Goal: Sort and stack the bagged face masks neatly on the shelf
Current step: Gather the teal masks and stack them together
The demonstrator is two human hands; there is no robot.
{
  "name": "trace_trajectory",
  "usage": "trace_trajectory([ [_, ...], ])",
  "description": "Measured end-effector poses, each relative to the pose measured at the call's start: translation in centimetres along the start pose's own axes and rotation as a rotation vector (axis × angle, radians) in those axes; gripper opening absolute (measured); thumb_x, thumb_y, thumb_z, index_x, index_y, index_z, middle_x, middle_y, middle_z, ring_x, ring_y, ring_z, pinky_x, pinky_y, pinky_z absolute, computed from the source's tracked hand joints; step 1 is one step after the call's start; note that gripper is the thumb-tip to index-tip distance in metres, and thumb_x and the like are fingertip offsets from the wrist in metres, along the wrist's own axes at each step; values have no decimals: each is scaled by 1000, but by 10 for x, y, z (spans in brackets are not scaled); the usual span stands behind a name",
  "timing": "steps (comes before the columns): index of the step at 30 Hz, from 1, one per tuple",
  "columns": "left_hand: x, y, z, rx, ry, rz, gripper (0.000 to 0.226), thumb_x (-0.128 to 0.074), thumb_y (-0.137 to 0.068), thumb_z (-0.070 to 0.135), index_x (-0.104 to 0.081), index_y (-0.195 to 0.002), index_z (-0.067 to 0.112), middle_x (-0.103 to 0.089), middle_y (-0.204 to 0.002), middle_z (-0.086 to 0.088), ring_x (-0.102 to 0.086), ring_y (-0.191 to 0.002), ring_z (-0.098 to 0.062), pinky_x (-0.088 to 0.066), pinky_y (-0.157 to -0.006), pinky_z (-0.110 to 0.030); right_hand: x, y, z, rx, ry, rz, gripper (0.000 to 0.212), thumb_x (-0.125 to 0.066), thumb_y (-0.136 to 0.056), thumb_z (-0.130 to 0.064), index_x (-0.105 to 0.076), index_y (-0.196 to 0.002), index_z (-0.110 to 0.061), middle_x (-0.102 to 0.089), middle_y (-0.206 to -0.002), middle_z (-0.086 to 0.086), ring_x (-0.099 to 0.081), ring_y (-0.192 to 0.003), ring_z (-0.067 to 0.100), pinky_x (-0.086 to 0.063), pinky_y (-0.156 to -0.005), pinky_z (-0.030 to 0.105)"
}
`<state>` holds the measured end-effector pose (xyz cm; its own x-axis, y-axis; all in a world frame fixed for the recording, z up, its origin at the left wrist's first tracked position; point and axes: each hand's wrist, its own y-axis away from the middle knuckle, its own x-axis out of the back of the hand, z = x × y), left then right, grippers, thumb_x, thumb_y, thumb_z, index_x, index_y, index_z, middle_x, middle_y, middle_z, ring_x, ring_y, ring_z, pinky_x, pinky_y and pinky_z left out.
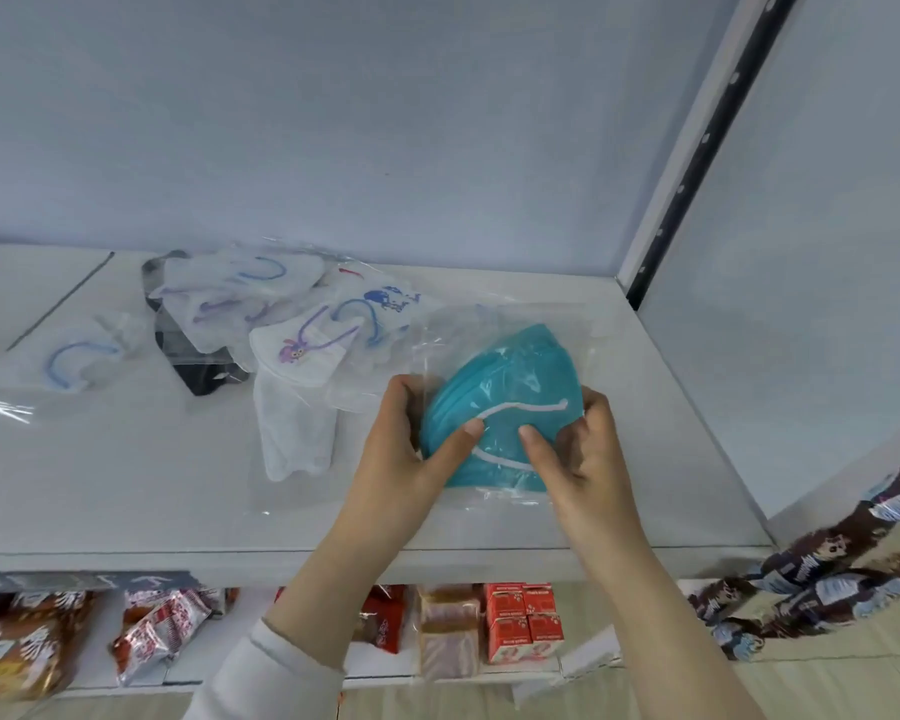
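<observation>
Both hands, left (404, 449) and right (585, 449), gripped the slick teal pack (510, 402), which might slip and skew the stack.

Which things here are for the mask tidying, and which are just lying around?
For the job: teal bagged masks, gripped by left hand and right hand; heap of white bagged masks; black bagged mask; shelf.
Just lying about: snack packets and red cartons on the lower shelf; patterned cloth.

Two hands (401, 454) (588, 459), one teal mask (515, 376), one black mask (204, 379), four red cartons (509, 636).
</observation>
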<state>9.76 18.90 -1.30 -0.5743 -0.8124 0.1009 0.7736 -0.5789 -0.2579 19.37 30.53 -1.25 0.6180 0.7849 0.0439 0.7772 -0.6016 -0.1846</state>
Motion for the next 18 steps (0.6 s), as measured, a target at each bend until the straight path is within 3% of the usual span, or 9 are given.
trace_trajectory([
  [6,46,37,18,99,110,267,20,-64,-77,25,-51,-92,21,-67,-80,11,-67,-75,-9,-54,-61,-20,-49,9,-24,-89,-30,-214,42,-61,-68,-37,-47,-108,-32,-65,-105,-13,-64,-94,-3,-52,-72,13],
  [11,105,89,20,218,185,579,33,-63,-69,31,-54,-96,15,-68,-78,8,-68,-71,-12,-55,-57,-22,-114,31,-16,-207,-26,-516,45,-64,-61,-44,-53,-101,-29,-66,-95,-17,-64,-84,-7,-48,-62,8],
  [14,141,129,15,310,257,745,38,-64,-68,29,-55,-102,15,-69,-87,2,-71,-76,-15,-57,-58,-23,-161,55,-4,-300,21,-677,38,-64,-64,-47,-55,-97,-29,-67,-93,-13,-65,-80,-5,-49,-60,9],
  [18,191,196,-1,437,337,887,43,-65,-73,24,-53,-112,12,-67,-96,-2,-70,-76,-11,-55,-60,-20,-228,100,20,-379,53,-842,24,-67,-80,-29,-60,-103,-30,-70,-97,-12,-67,-86,0,-53,-70,14],
])
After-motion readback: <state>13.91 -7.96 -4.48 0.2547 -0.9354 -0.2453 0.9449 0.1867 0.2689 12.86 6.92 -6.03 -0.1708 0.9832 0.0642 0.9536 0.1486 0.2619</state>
